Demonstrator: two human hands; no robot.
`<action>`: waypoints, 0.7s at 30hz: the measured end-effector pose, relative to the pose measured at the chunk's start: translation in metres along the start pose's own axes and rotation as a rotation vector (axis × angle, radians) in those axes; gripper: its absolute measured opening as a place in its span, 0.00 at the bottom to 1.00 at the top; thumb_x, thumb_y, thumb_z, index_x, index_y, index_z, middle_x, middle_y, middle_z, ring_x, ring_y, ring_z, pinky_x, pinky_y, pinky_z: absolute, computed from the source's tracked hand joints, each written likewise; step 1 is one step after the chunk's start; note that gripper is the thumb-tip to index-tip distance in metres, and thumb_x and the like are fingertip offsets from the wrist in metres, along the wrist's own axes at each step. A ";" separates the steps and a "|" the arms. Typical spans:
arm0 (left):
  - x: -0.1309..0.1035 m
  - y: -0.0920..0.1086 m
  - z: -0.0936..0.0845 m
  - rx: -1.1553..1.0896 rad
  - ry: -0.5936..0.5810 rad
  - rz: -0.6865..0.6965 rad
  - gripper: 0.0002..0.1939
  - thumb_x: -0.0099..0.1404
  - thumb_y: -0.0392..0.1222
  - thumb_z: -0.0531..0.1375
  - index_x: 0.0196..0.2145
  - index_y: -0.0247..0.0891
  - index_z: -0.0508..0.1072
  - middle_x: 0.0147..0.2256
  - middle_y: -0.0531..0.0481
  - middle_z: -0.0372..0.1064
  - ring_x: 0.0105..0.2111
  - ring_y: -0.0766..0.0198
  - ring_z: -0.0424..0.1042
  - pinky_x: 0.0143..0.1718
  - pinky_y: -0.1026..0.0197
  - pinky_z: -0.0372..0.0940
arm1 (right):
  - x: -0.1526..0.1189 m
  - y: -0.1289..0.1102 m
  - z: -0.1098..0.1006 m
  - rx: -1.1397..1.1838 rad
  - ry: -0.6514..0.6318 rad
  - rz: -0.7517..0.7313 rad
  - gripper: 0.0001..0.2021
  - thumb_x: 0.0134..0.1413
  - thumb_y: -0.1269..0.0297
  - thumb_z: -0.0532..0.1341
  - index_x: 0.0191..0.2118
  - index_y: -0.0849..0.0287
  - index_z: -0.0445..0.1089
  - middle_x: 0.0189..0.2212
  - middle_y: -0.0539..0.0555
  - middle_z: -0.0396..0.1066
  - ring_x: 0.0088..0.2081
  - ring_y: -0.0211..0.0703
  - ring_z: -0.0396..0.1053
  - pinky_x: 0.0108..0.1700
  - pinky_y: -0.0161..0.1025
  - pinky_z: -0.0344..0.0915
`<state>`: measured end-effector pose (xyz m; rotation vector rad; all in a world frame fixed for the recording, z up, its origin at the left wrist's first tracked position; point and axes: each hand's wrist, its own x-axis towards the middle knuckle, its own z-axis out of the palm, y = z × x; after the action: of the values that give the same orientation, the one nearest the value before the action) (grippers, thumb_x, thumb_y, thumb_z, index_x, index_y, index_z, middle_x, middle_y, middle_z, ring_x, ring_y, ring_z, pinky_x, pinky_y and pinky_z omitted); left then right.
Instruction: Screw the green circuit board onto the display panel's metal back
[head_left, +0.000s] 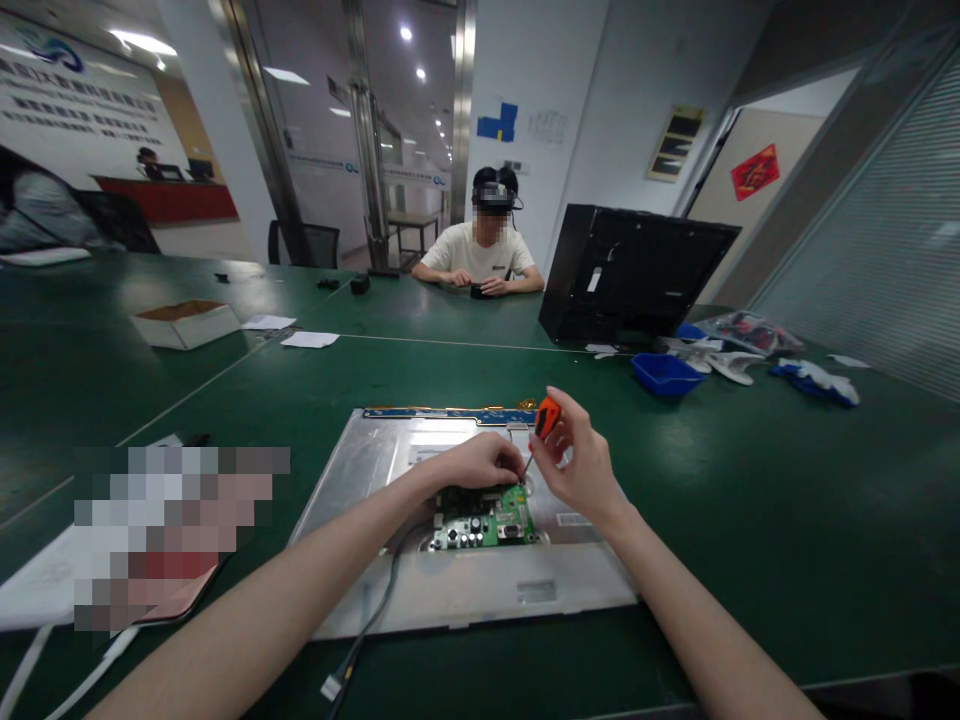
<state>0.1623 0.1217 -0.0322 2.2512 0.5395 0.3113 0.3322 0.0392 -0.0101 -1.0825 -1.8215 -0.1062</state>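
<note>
A metal-backed display panel (pixel 390 590) lies flat on the green table before me. On its middle sits a green circuit board (pixel 491 525) with several connectors. My right hand (pixel 576 455) grips an orange and black screwdriver (pixel 549 415), tilted, its shaft pointing down to the board's upper right corner. Close to that tip, my left hand (pixel 484 462) rests over the board's upper edge with its fingers pinched together; whatever they hold is too small or hidden to make out. A grey cable (pixel 386 595) with a white plug trails from the board over the panel's front edge.
A black monitor housing (pixel 637 275) stands at the back right beside a blue tray (pixel 667 374) and gloves (pixel 814 382). A white box (pixel 186 324) is far left, with papers nearby. A blurred device (pixel 172 560) lies left. Across the table sits another person (pixel 484 250).
</note>
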 end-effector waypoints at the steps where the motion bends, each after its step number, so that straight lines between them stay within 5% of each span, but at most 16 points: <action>1: 0.000 0.000 0.000 0.001 0.001 0.007 0.07 0.59 0.31 0.61 0.34 0.32 0.79 0.28 0.51 0.73 0.29 0.65 0.68 0.34 0.66 0.61 | 0.000 0.001 0.001 -0.011 0.008 -0.001 0.29 0.58 0.67 0.60 0.63 0.54 0.52 0.23 0.43 0.64 0.20 0.34 0.64 0.23 0.33 0.64; 21: 0.001 -0.004 0.001 0.028 0.003 0.016 0.08 0.59 0.33 0.61 0.35 0.31 0.79 0.30 0.50 0.75 0.30 0.64 0.69 0.34 0.65 0.62 | -0.001 0.001 0.001 -0.027 0.023 0.003 0.29 0.57 0.66 0.61 0.63 0.54 0.52 0.26 0.45 0.66 0.20 0.34 0.64 0.23 0.32 0.62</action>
<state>0.1631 0.1237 -0.0359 2.2837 0.5305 0.3166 0.3324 0.0398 -0.0114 -1.0982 -1.8026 -0.1413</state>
